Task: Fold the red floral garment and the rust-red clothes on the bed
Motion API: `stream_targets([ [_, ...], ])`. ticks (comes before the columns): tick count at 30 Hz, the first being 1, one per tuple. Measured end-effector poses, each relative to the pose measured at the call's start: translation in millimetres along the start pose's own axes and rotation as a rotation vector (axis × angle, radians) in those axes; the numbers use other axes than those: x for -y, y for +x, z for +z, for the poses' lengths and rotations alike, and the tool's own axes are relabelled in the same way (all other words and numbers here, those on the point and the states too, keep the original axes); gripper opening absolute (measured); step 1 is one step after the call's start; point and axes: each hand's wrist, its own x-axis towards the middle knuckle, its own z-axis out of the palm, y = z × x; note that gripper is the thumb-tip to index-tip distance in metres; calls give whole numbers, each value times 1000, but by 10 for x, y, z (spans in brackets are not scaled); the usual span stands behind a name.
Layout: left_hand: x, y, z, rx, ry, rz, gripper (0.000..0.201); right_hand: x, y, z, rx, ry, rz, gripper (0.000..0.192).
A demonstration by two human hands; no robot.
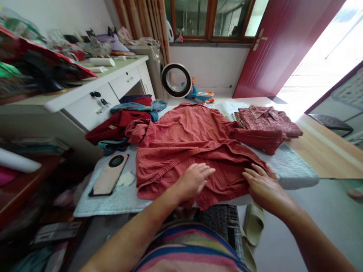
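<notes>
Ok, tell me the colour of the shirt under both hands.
Plain rust red shirt, seen in the head view.

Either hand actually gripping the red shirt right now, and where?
Neither. Left hand and right hand lie flat, fingers spread, on the red shirt near its lower hem.

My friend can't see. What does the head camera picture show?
Two bare hands, left hand and right hand, press flat on a rust-red cotton shirt spread over a pale quilted mat. A pink-backed phone lies left; a folded patterned red shirt lies behind.
</notes>
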Motion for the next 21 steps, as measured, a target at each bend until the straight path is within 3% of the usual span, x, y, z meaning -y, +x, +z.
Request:
stream_targets([
  [3,285,-364,-299,-133,263,-305,46,316,260,-144,-1,204,-139,45],
  [7,599,-751,-494,-77,476,-571,48,962,671,-253,19,425,-289,37],
  [10,732,-857,-533,-28,427,-613,38,1437,903,-222,61,537,-396,36],
  [13,824,-860,-586,-91,267,-647,39,1780,1054,-134,48,633,-469,39],
  [17,959,-868,-732,-292,23,-676,39,1967,1189,-41,93,632,-450,45],
  [21,1088,-929,-890,-448,-155,-599,29,2009,1270,-50,133,570,-426,38],
])
